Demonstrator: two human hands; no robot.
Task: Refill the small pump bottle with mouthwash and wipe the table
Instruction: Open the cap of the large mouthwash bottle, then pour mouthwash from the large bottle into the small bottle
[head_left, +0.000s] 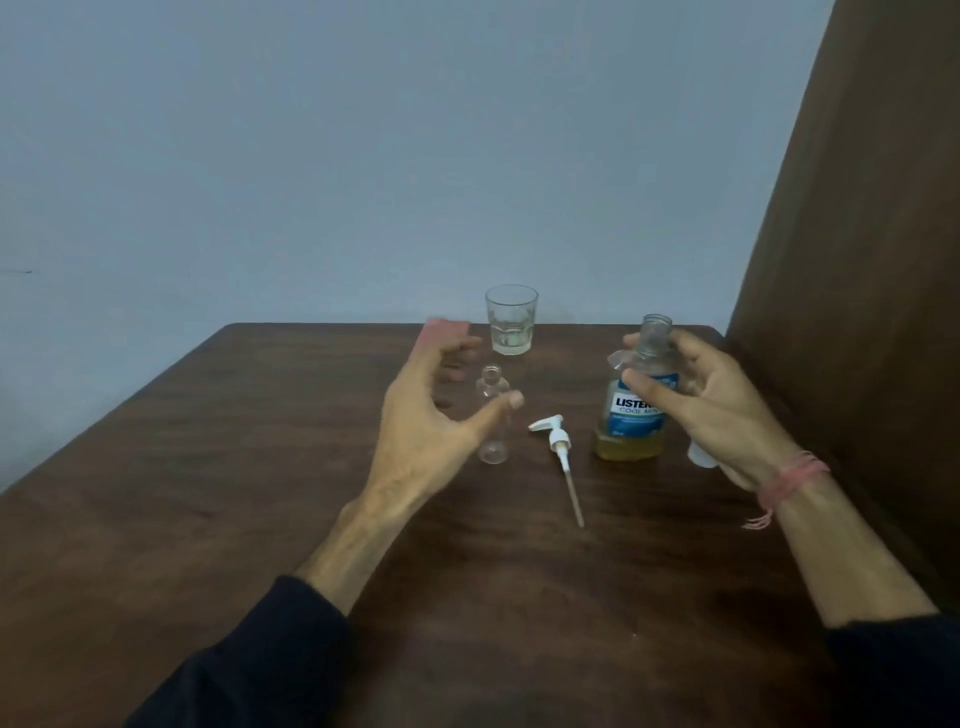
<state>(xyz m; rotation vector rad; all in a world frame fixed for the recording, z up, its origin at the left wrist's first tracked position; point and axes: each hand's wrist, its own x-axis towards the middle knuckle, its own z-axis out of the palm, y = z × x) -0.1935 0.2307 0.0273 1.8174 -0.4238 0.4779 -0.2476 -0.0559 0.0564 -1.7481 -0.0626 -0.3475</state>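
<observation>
On a dark wooden table (260, 467) set against a pale blue wall, a person's two bare forearms reach forward from dark sleeves. Near the middle stands a small clear bottle (492, 415), upright, uncapped and looking empty. The left hand (431, 415) is beside it with fingers spread and loosely curved; the thumb crosses in front of the bottle, though whether it touches cannot be told. Just right of the bottle, the white pump (555, 441) lies flat on the table, its thin tube pointing toward the viewer. Further right stands a mouthwash bottle (636, 410), cap off, with a blue label and yellowish liquid low in its base. The right hand (711, 405) is at its side, thumb across the label and fingers around the neck; a white object sits low in the palm, hard to identify. A pink thread band (789, 480) circles that wrist. Behind, near the table's far edge, a glass (511, 319) holds a little clear liquid, with a pink object (441, 330) left of it.
</observation>
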